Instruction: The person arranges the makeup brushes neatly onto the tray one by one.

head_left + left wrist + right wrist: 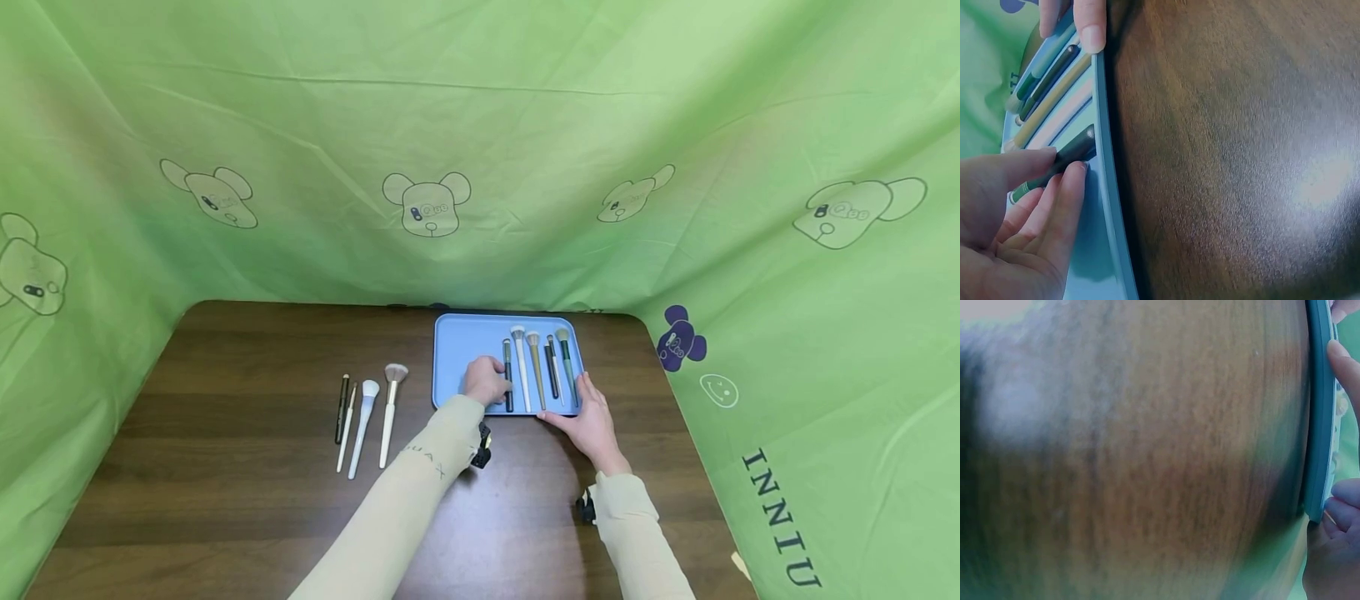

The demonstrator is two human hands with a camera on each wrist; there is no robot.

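Observation:
My left hand (487,382) is over the blue tray (465,337), thumb and fingers pinching a black-handled makeup brush (1075,150). The brush's green-banded end points toward the tray's far side. In the head view, more brushes lie to its right: a white brush (522,375), a tan-handled brush (536,367), a short black one (552,375) beside a slim brush, and a green brush (566,362). My right hand (592,421) grips the tray's near right corner, thumb along the front edge and fingers at the right side. The right wrist view shows this hand only partly.
Left of the tray, several brushes lie on the brown wooden table (247,417): a slim black one (342,408), a thin white one (347,429), a white one with a bluish head (363,425) and a broad fluffy one (388,417). Green printed fabric (315,133) hangs around the table.

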